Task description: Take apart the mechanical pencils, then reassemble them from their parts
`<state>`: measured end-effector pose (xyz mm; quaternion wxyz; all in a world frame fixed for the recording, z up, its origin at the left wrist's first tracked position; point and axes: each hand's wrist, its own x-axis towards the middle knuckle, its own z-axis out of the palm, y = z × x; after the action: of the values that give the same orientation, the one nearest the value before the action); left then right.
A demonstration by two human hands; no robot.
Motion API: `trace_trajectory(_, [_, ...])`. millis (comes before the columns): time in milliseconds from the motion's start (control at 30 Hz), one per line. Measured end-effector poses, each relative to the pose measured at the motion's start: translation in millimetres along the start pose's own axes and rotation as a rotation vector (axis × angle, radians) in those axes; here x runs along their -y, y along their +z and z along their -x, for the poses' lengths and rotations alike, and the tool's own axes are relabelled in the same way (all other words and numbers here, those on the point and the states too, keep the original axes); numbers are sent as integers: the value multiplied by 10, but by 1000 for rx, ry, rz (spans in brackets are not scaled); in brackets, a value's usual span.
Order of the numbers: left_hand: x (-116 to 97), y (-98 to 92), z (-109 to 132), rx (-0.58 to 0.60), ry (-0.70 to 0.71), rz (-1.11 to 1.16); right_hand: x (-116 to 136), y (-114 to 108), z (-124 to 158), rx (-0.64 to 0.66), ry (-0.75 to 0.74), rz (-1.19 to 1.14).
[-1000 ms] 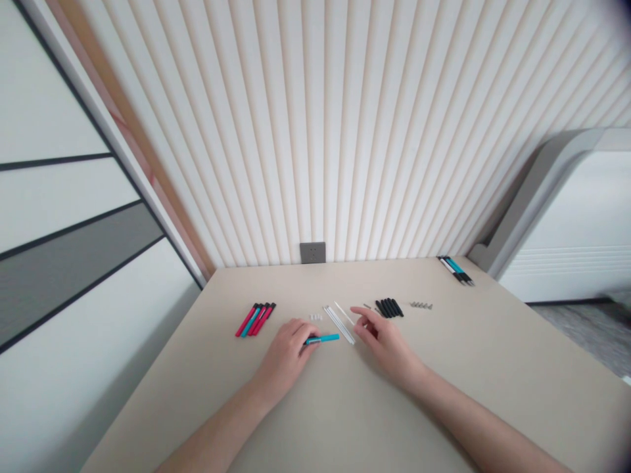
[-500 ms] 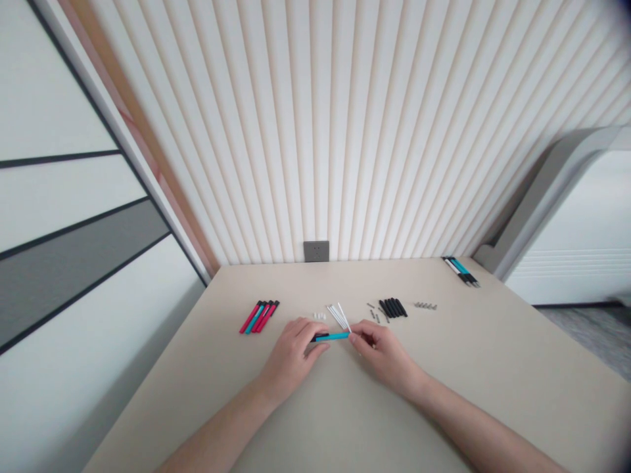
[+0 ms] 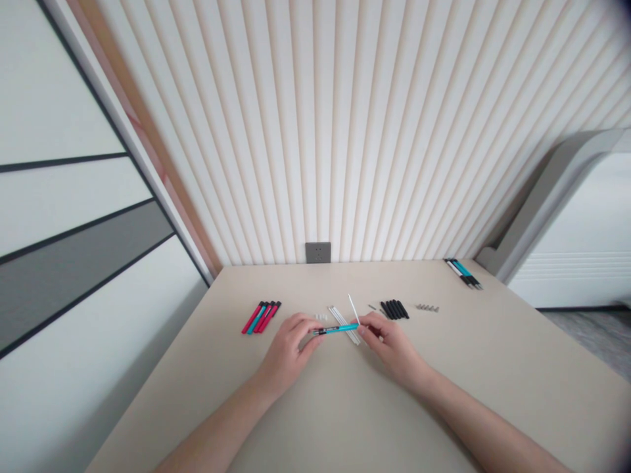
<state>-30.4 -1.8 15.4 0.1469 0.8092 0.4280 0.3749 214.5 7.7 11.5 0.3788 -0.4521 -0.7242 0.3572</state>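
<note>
Between my hands a blue pen barrel (image 3: pixel 341 328) with a black clip end lies nearly level above the table. My left hand (image 3: pixel 290 348) pinches its black end. At its blue end my right hand (image 3: pixel 387 341) is closed, its fingertips also on a thin white refill (image 3: pixel 353 307) that points up and away. Several more white refills (image 3: pixel 337 316) lie on the table behind and under the barrel. Small white pieces (image 3: pixel 320 317) sit beside my left fingers. Past my right fingers are small metal springs (image 3: pixel 372 307), partly hidden.
Red and blue barrels (image 3: pixel 261 318) lie at the left. Several black grips (image 3: pixel 395 309) and small metal tips (image 3: pixel 427 307) are at the right. Pens (image 3: pixel 463 274) rest at the back right corner of the beige table (image 3: pixel 315 420). A socket (image 3: pixel 318 252) is on the wall behind.
Both hands have risen slightly with the barrel, whose blue end now tilts up, and the right hand has shifted right. The held refill now stands apart from those on the table.
</note>
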Motion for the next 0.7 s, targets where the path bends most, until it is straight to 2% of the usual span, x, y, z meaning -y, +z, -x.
trace_trajectory(367, [30, 1, 4, -28, 15, -39, 25, -15, 4, -13, -35, 42])
trace_trajectory(567, [36, -2, 5, -5, 39, -48, 56, -8, 8, -26, -54, 58])
trace_trajectory(700, [49, -7, 0, -48, 34, -71, 60, 21, 15, -28, -30, 15])
